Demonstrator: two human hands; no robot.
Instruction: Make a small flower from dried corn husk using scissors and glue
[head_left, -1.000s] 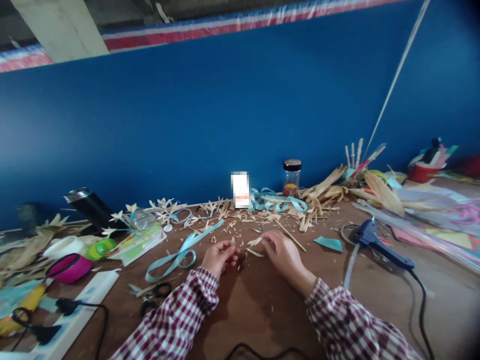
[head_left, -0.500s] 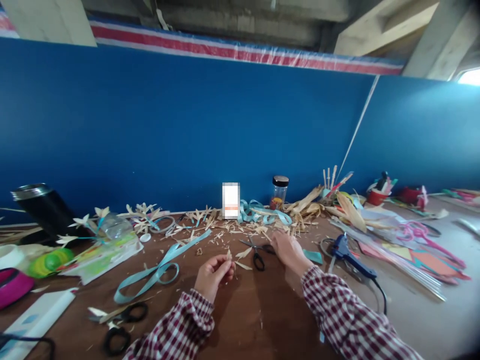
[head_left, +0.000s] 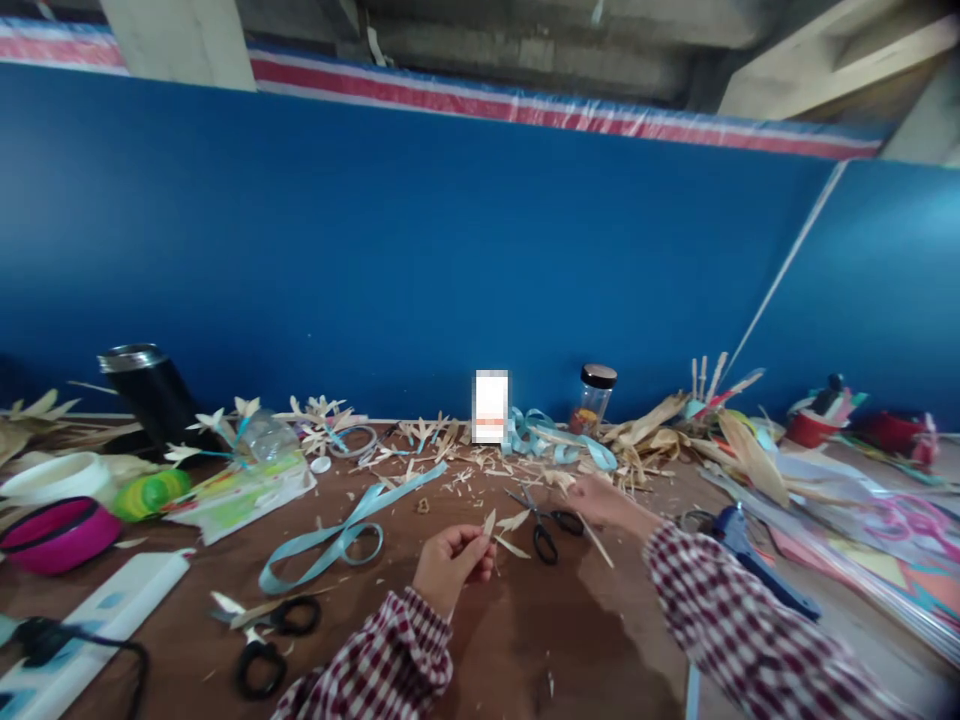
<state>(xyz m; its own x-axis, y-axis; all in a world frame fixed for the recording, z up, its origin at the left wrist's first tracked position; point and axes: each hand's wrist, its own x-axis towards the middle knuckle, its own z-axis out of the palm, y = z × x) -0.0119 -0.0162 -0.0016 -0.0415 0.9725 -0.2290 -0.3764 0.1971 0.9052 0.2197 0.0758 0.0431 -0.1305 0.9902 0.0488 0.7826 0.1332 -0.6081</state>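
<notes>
Husk piece (head_left: 489,523) in left fingers (head_left: 473,551)

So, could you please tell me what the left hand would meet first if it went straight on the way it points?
Probably the two pale, leaf-shaped scraps just beyond the left hand, then the black-handled metal scissors past them; one view leaves depth unclear.

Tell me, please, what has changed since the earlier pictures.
The right hand has moved away from the left hand, forward and to the right, leaving the middle scissors uncovered; whether it has gripped anything is unclear. The left hand still pinches its small pale piece, and the blue ribbon and lidded jar stay put.
</notes>
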